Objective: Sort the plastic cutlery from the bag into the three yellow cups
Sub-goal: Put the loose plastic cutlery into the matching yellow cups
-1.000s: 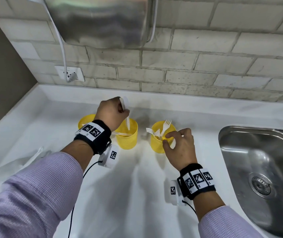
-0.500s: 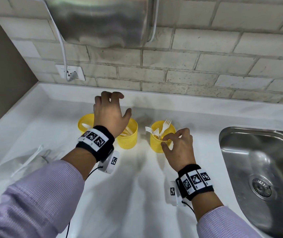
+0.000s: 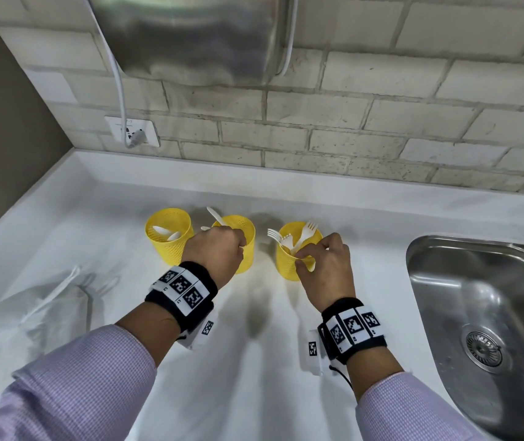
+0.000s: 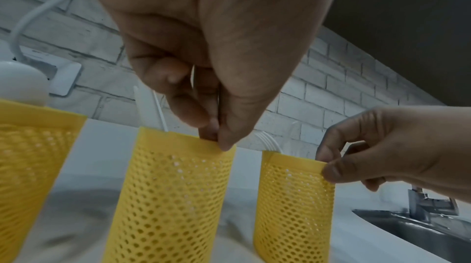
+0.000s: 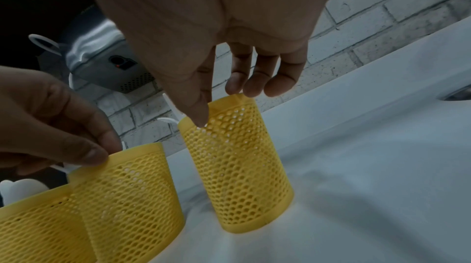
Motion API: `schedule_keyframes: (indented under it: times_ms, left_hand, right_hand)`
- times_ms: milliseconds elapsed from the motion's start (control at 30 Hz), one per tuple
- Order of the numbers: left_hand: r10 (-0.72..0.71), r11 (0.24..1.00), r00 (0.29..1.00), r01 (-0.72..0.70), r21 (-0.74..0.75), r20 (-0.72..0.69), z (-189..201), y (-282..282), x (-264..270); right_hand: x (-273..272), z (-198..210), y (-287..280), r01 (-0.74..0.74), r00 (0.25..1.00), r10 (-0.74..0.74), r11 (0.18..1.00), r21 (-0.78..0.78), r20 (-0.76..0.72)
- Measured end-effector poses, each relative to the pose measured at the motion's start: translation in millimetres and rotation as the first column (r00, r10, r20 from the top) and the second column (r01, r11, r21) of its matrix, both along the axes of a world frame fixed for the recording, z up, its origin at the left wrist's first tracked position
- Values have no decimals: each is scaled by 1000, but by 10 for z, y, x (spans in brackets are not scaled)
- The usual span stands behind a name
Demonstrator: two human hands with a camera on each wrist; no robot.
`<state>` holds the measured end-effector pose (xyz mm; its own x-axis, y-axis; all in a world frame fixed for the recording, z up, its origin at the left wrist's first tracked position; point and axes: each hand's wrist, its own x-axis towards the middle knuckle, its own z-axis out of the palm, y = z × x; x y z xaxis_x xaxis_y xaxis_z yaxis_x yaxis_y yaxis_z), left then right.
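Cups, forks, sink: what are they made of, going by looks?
Right cup, like the other two: likely matte yellow plastic; the wall is a fine mesh of holes and the rim bends under the right hand. Forks: white, thin, probably plastic. Sink: brushed steel by its grey sheen and reflections. Left hand pinches the middle cup rim.

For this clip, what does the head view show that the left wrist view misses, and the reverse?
Only the head view shows the forks in the right cup, the spoons in the left cup, the emptied bag and the sink's drain. Only the left wrist view shows the tap and the left hand pinching the middle cup's rim. Both show all three cups and the right hand pinching the right cup's rim.
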<state>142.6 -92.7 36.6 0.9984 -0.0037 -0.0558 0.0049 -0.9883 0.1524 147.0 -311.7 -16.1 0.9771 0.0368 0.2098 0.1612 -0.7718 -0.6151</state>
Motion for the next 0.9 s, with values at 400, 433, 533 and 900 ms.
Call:
schedule_keyframes:
  times_ms: [400, 433, 533, 900]
  left_hand:
    - [-20, 999, 1000, 21, 29, -24, -16, -11, -22]
    - [-24, 999, 999, 25, 29, -25, -21, -14, -17]
    - [-29, 999, 999, 30, 12, -25, -37, -17, -6]
    - [-5, 990, 995, 19, -140, 99, 242, -24, -329]
  right_hand:
    - [4, 6, 61, 6, 1000, -6, 1000, -15, 11]
    - [4, 7, 63, 6, 1000, -6, 1000, -18, 13]
    - [-4, 4, 70, 5, 1000, -5, 1000, -19, 20]
    - [-151, 161, 106, 5, 994, -10, 999, 41, 111]
